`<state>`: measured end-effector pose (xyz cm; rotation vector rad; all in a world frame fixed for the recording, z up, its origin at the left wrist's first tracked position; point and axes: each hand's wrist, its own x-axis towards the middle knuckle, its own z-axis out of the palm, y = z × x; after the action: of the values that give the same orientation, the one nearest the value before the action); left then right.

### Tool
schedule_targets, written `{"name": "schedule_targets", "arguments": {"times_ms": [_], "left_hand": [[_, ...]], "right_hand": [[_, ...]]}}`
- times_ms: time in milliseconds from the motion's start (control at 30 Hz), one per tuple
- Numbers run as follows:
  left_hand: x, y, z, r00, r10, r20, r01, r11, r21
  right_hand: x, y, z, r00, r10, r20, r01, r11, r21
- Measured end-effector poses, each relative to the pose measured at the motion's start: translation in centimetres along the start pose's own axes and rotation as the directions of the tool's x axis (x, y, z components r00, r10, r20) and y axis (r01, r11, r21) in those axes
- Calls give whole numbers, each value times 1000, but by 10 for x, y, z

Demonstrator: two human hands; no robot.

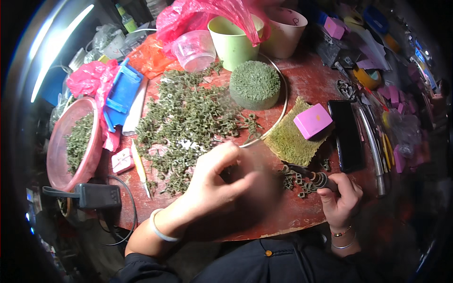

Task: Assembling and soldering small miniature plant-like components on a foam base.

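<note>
My left hand [212, 181], a light bangle on its wrist, hovers over the front of the red table [292, 214]. Its fingers curl inward, but motion smears their tips, so whether they hold anything is unclear. At the right, my right hand [344, 195] is closed around a dark-handled tool [323, 180] with a ringed grip, pointing left. Several small green ring-like pieces [302, 181] lie by its tip. A large heap of similar green pieces [184, 113] spreads beyond my left hand. Near the tool lies a rough yellow-green pad [292, 141] bearing a pink block [313, 121].
A round green block [255, 85] stands behind the pad, with a pale cable [285, 89] curving past it. A black phone [346, 137] and metal rod [373, 146] lie right. At left are a pink bowl [56, 165] of green pieces, a craft knife [139, 162] and a power bank [97, 196].
</note>
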<state>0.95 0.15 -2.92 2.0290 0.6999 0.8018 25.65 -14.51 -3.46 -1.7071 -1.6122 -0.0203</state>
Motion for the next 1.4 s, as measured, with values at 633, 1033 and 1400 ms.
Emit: {"name": "schedule_targets", "arguments": {"times_ms": [633,1033,1400], "left_hand": [[-20,15,-189,756,474,-451,368,261,892],[2,-16,-52,981,-32,-192,154,730,665],[2,6,-25,948,-319,-19,254,788,-560]], "right_hand": [[-4,0,-2,1000,4,19,-5,998,56],[0,-1,1,1000,-8,2,8,1000,-7],[5,1,-6,993,116,-15,-117,980,-162]]}}
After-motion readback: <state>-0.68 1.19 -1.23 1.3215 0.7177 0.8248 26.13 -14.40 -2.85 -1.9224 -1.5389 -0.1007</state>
